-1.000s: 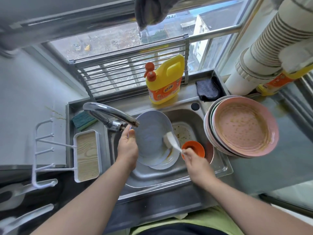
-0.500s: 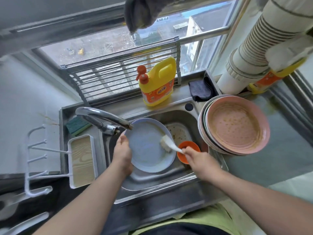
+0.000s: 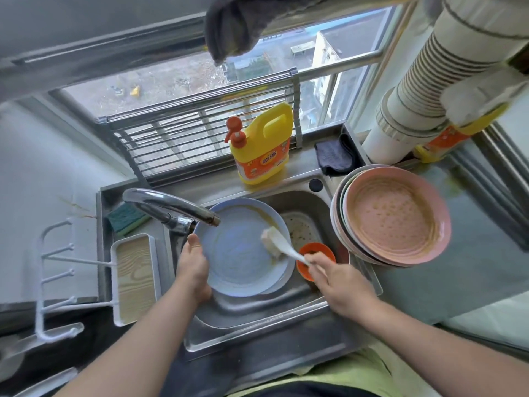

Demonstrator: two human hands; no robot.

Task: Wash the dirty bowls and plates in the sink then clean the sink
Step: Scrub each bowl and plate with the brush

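Observation:
My left hand (image 3: 193, 267) grips the left rim of a pale blue plate (image 3: 237, 250), held tilted over the steel sink (image 3: 303, 302) below the tap (image 3: 171, 207). My right hand (image 3: 340, 285) holds the white handle of a dish brush (image 3: 276, 243), whose sponge head presses on the plate's right side. A brown smear runs along the plate's upper right rim. Another plate lies under the blue one. A small orange bowl (image 3: 312, 250) sits in the sink beside my right hand. A stack of dirty plates (image 3: 395, 222), pink one on top, leans at the sink's right edge.
A yellow detergent bottle (image 3: 263, 147) stands behind the sink, with a dark cloth (image 3: 333, 156) to its right. A green sponge (image 3: 126, 219) and a white rack with a wooden tray (image 3: 134, 276) are on the left. A white pipe (image 3: 423, 90) rises at the right.
The brush head has moved from the plate's lower right up toward its upper right edge. The plate has tilted flatter toward me. The view has shifted slightly.

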